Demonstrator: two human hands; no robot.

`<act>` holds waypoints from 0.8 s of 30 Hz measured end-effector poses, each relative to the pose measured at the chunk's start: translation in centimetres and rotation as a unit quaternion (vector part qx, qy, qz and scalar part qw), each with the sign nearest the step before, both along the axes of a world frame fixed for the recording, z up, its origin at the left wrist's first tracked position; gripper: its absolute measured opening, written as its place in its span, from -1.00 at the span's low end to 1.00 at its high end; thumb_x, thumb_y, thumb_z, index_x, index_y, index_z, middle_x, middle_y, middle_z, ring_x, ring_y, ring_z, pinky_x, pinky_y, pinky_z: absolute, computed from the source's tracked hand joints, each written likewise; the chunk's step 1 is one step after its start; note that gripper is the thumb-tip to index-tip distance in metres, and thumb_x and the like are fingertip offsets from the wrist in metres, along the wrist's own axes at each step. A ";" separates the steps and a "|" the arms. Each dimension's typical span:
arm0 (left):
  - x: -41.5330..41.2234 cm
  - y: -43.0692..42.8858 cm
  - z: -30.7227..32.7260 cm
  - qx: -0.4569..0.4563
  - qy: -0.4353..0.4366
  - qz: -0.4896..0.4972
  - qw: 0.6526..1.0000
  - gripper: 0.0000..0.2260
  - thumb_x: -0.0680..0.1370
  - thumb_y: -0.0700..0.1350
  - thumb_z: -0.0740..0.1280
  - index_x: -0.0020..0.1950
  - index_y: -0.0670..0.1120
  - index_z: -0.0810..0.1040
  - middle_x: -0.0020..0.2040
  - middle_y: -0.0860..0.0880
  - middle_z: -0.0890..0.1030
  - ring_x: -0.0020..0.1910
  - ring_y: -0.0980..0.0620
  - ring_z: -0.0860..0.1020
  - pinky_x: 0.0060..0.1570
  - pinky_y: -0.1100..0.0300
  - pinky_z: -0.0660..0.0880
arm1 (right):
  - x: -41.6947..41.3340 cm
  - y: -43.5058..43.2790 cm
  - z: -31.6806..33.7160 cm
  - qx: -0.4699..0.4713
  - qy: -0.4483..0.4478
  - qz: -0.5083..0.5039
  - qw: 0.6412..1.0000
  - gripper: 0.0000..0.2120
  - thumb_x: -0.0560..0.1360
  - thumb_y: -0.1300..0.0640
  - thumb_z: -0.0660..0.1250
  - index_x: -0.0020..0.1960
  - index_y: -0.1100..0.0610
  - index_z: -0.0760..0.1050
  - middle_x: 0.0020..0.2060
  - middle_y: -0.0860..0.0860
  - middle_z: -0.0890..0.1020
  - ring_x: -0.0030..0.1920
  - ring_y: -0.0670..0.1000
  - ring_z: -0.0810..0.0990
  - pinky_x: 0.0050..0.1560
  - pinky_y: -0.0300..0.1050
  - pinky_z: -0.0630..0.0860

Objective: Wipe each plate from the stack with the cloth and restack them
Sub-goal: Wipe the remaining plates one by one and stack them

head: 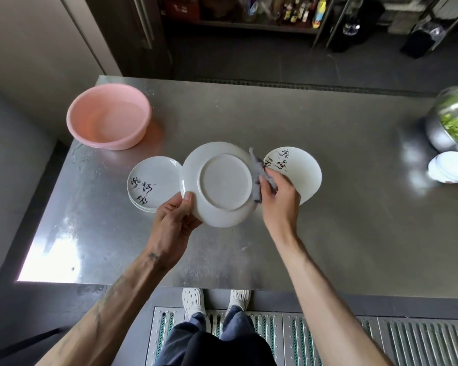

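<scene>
1. The left hand (175, 220) pinches the plate (225, 180) at its near rim with the thumb on the underside. The base is turned up toward the person so that the cloth can reach it.
2. The right hand (280, 199) is clenched on the bunched grey cloth (258, 175) and presses it to the plate's opposite edge. The hands are apart, one on each side of the plate, which is held above the table (354, 207).
3. Just beyond the left hand is a stack of plates (148, 186), face up and probably awaiting wiping.
4. Partly behind the right hand lies a single plate (302, 173), likely the start of the new stack.
5. Farther beyond the left hand, a pink basin (111, 143) holds water.
</scene>
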State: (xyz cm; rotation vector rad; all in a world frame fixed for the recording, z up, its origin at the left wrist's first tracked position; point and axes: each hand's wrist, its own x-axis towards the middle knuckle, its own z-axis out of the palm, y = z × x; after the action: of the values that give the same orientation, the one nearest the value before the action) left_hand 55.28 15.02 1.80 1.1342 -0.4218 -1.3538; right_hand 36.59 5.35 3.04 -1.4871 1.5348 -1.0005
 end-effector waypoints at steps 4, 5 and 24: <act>0.0 -0.1 -0.2 0.011 -0.048 -0.056 0.997 -0.67 0.66 -0.07 0.31 0.29 -0.28 0.60 0.16 -0.24 0.65 0.12 -0.13 0.61 0.19 -0.13 0.60 | -0.4 -3.6 1.7 0.007 0.045 0.060 0.997 -0.84 0.63 0.19 0.29 -0.05 0.02 0.60 -0.38 -0.15 0.61 -0.31 -0.11 0.52 -0.09 -0.08 0.54; 0.0 -0.3 -0.2 0.011 -0.056 -0.069 0.996 -0.66 0.65 -0.05 0.31 0.27 -0.28 0.61 0.15 -0.25 0.65 0.12 -0.14 0.61 0.21 -0.15 0.59 | -0.2 -4.0 2.2 -0.004 0.054 0.078 0.995 -0.83 0.62 0.18 0.28 -0.06 -0.01 0.60 -0.38 -0.14 0.60 -0.31 -0.10 0.52 -0.11 -0.10 0.52; -1.1 -6.0 0.9 -0.052 -0.260 -0.181 0.947 -0.74 0.68 -0.03 0.30 0.09 -0.19 0.69 -0.09 -0.29 0.66 -0.12 -0.02 0.58 -0.05 -0.12 0.59 | -2.8 -8.6 2.3 0.046 0.107 0.050 0.992 -0.89 0.58 0.07 0.34 -0.09 -0.06 0.62 -0.33 -0.30 0.64 -0.23 -0.27 0.59 -0.18 -0.45 0.41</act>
State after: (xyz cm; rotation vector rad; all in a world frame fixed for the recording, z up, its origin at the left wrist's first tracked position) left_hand 54.22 8.99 2.73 1.3666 -1.1194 -1.3084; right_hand 33.77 -3.27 5.34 -1.6309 1.6143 -0.7222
